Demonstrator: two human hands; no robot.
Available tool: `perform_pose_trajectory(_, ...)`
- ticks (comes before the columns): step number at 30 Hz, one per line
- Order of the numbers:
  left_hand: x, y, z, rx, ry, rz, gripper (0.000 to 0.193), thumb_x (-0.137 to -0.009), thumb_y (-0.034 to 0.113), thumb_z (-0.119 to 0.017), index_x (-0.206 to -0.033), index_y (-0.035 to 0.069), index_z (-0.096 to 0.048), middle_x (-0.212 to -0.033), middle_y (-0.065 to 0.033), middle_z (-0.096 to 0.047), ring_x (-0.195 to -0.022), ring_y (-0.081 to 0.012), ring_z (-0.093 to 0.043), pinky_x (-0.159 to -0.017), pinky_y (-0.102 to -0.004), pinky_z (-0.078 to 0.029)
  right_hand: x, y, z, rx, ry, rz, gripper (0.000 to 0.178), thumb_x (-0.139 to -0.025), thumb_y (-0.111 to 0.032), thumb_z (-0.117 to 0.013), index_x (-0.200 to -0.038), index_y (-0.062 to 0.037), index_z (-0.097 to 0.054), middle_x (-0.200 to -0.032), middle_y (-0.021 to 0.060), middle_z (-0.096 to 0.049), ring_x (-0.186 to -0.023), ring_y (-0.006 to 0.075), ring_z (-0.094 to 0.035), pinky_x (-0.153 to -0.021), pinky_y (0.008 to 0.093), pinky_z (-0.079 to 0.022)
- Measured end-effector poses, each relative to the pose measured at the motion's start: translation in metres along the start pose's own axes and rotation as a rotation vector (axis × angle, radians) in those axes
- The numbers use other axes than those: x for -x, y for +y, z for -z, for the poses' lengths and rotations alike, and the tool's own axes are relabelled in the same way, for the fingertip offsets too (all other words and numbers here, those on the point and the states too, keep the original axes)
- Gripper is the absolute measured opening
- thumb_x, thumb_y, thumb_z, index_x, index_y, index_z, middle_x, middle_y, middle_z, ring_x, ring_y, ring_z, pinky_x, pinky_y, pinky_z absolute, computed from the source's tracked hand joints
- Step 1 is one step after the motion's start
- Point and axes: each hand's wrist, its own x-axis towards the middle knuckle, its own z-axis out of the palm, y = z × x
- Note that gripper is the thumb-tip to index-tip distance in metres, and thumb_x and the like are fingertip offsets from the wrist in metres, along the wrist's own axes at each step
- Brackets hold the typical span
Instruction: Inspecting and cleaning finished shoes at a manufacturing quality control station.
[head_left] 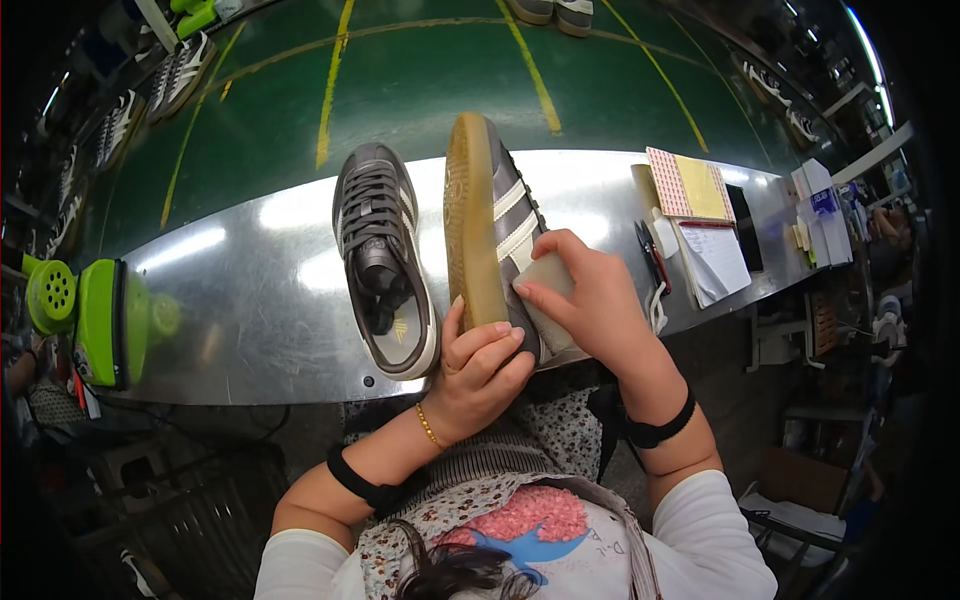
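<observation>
A dark grey sneaker with cream stripes and a gum sole (470, 210) is tipped on its side, its sole facing left. My left hand (480, 375) is closed around its heel end. Between the thumb and fingers of my right hand (597, 305) is a pale grey sponge-like pad (549, 283), pressed against the sneaker's striped side; its far face is hidden. The matching sneaker (380, 240) stands upright just to the left, laced, its heel toward me and the insole showing.
The shiny metal bench edge (240, 290) borders a green conveyor belt (420, 70) with yellow lines. More sneakers (180, 75) stand at the far left. A bright green device (100, 320) sits at the left end. To the right lie scissors (652, 255) and a notebook (712, 262).
</observation>
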Motion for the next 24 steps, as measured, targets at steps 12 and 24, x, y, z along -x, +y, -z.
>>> perform_pose_trajectory(12, 0.001, -0.001, 0.000, 0.049, 0.002, 0.018, 0.047, -0.055, 0.010, -0.082, -0.092, 0.015, -0.054, -0.107, -0.0017, -0.049, -0.106, -0.0232, -0.046, -0.099, -0.0595, -0.037, -0.007, 0.004, -0.004, -0.025, 0.028, 0.020, 0.034, -0.074, -0.023, -0.072, -0.100, -0.0092, -0.056, -0.075, 0.0164, -0.063, -0.072, 0.0365, -0.062, -0.064, 0.0407, -0.049)
perform_pose_trajectory(24, 0.000, 0.000, -0.001, 0.104, 0.045, 0.064, 0.033, -0.063, 0.008, -0.074, -0.090, 0.016, -0.056, -0.107, -0.0004, -0.052, -0.109, -0.0194, -0.048, -0.102, -0.0591, -0.032, -0.014, 0.004, -0.008, -0.090, 0.038, 0.050, 0.036, -0.072, -0.024, -0.074, -0.099, -0.0085, -0.056, -0.077, 0.0155, -0.064, -0.075, 0.0350, -0.063, -0.066, 0.0396, -0.049)
